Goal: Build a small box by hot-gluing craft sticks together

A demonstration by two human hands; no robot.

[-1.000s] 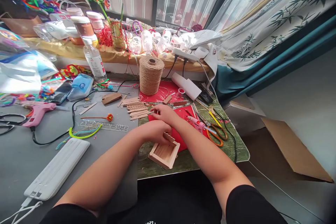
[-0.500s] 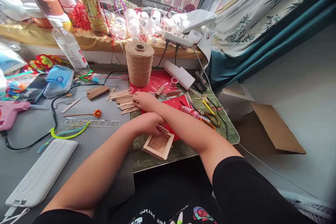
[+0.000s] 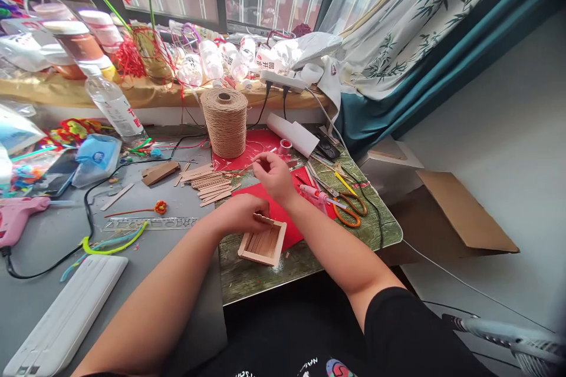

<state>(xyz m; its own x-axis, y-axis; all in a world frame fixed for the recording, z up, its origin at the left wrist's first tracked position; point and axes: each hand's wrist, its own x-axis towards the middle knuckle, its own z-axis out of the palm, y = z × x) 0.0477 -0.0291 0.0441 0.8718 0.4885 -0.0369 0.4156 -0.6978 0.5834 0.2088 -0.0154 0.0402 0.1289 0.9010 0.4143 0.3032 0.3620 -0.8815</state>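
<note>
My left hand (image 3: 242,214) rests closed on the far edge of a small tray built from wooden sticks (image 3: 262,244), which lies on red paper (image 3: 283,212) over a green mat (image 3: 309,247). My right hand (image 3: 273,175) hovers above the mat, fingers pinched on a thin wooden stick (image 3: 254,163) that points left toward a pile of loose wooden sticks (image 3: 211,182). A big spool of jute twine (image 3: 224,122) stands just behind that pile.
Orange-handled scissors (image 3: 351,210) and a small pink glue gun (image 3: 316,194) lie right of my hands. A larger pink glue gun (image 3: 20,218), a clear ruler (image 3: 150,223), a white flat device (image 3: 66,318) and a water bottle (image 3: 112,103) are to the left. A cluttered window ledge (image 3: 145,91) is behind.
My right hand has lifted off the stick pile with one stick pinched in it and moved right. The left hand has stayed on the wooden tray.
</note>
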